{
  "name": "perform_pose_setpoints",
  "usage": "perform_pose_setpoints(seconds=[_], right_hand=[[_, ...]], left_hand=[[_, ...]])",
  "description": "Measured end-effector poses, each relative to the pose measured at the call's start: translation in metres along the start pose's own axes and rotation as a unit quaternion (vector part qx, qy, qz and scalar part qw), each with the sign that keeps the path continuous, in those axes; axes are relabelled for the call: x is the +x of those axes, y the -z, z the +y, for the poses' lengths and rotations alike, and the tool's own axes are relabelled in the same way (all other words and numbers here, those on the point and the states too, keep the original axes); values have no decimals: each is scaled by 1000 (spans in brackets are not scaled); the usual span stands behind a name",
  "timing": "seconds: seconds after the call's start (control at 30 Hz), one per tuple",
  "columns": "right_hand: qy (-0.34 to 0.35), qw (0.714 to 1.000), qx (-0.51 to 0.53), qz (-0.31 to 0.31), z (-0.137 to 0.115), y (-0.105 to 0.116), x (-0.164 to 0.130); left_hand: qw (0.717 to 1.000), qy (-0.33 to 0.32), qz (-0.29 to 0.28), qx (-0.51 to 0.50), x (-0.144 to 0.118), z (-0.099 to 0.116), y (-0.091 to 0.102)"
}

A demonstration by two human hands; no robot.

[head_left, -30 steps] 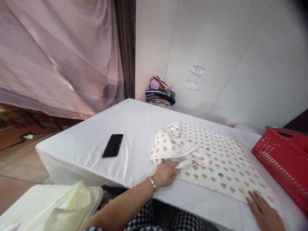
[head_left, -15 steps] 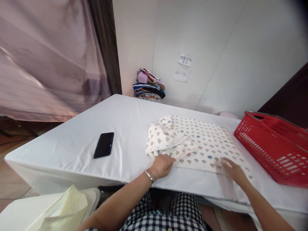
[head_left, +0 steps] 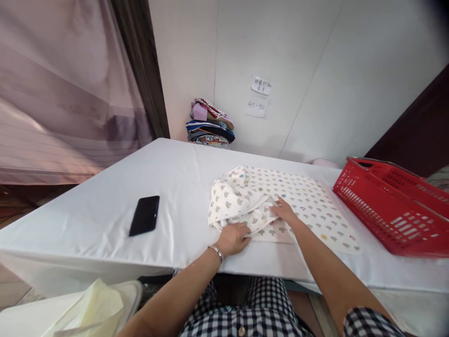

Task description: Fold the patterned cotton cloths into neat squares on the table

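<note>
Both hands, left hand (head_left: 234, 238) & right hand (head_left: 285, 212), on patterned cloth (head_left: 308, 206).

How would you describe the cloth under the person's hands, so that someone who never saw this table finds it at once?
On the white table, look between the black phone and the red basket. The cream cloth lies there, with the left hand and right hand on its bunched end. Only it carries small mushroom-like prints.
</note>
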State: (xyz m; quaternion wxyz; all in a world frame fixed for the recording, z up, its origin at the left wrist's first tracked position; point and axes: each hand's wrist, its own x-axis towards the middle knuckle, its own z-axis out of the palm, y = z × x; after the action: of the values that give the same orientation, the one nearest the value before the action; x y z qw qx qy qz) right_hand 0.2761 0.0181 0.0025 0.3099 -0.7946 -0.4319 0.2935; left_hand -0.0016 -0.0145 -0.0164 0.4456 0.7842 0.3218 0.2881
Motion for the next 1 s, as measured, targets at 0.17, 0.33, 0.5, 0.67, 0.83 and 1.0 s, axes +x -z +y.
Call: perform_pose_setpoints(seconds=[0.17, 0.33, 0.5, 0.67, 0.83, 1.0], right_hand=[[-15, 999, 37, -24, -6, -2, 3], [-23, 992, 110, -64, -10, 2, -13], [19, 985, 168, -35, -24, 6, -40], [129, 987, 88, 23, -56, 2, -89], [288, 954, -79, 38, -82, -26, -150], [414, 896, -151, -54, -85, -63, -199]], left_hand=[[998, -30, -6, 50, 1, 0, 1], [998, -32, 0, 50, 2, -1, 0], [998, -44, 14, 39, 2, 0, 1], [996, -39, 66, -44, -5, 20, 5], [936, 45, 119, -328, -25, 50, 1], [771, 137, 128, -609, -41, 50, 8]])
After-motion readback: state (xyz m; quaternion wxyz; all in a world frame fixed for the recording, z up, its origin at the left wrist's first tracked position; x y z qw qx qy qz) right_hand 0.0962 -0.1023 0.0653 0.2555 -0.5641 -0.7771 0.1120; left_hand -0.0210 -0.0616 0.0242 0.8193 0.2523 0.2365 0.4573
